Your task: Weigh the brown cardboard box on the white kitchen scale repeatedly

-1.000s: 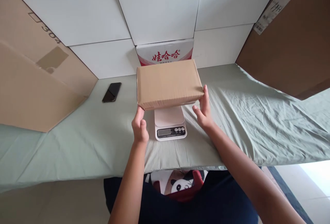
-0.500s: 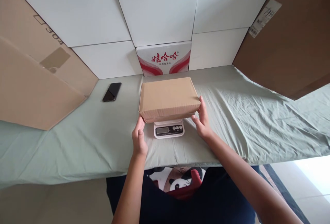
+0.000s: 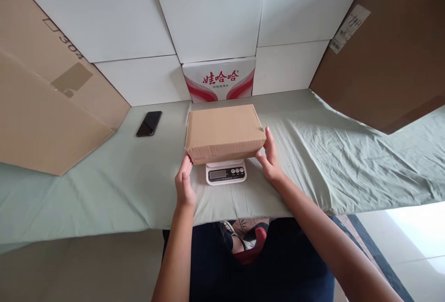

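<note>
A closed brown cardboard box is at the middle of the cloth-covered table, over a white digital kitchen scale. The scale's display and several round buttons show in front of the box; its weighing platform is hidden underneath. My left hand grips the box's near left corner, fingers partly tucked behind it. On the opposite side, my right hand holds the near right corner, thumb in front and fingers along the side. Whether the box rests fully on the scale I cannot tell.
A black phone lies to the left on the green cloth. Large brown cartons stand at the left and right. Behind, white panels rise above a white-and-red carton with Chinese lettering.
The view has shifted slightly, so everything sits a little further left. Both hands keep the same hold on the box, which has hardly moved over the scale.
</note>
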Tool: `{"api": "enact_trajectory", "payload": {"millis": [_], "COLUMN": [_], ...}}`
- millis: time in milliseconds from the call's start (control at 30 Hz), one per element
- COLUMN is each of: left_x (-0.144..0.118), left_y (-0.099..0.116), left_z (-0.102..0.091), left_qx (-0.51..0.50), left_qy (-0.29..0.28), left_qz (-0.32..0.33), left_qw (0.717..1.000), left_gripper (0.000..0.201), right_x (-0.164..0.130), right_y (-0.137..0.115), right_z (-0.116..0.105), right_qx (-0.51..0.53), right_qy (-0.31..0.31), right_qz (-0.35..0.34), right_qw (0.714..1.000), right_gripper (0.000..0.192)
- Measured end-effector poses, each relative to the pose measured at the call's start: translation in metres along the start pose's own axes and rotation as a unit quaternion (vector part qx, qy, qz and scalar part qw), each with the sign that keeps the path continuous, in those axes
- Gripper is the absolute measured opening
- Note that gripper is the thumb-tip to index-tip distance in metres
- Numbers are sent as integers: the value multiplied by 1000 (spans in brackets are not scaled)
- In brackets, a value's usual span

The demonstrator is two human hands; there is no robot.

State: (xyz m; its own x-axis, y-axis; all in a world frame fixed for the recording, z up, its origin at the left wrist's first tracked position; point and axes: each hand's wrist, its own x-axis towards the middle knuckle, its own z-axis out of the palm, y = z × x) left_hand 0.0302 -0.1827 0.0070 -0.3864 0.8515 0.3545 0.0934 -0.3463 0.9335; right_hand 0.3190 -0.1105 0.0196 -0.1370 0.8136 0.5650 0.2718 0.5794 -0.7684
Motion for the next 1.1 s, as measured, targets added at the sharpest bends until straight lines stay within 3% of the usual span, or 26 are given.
{"api": "enact_trajectory", "payload": {"millis": [300,567,833,1000,1100], "left_x": [5,2,1,1,22], "left_y": [7,0,1,16,31], "left_z": [0,-2,0,4,10], "left_qx": [-18,-10,5,1,0], "left_qy": [-2,-9,-1,-27,-62], "left_qz": [24,-4,-16,-18,-2], "left_qw": [1000,1000,1000,999,998], "left_gripper": [82,85,91,93,92], "right_x": [5,5,5,5,24], "right_y": [-4,-12,-8,-12,-20], "right_z": [-2,-5,-2,1,4], "right_qx": [-8,-1,21,50,77], "right_qy": [65,26,18,3,10], "right_qz": [-9,3,23,31,17], "right_qw": [998,1000,999,998,997], "right_gripper": [78,69,77,81,87]}}
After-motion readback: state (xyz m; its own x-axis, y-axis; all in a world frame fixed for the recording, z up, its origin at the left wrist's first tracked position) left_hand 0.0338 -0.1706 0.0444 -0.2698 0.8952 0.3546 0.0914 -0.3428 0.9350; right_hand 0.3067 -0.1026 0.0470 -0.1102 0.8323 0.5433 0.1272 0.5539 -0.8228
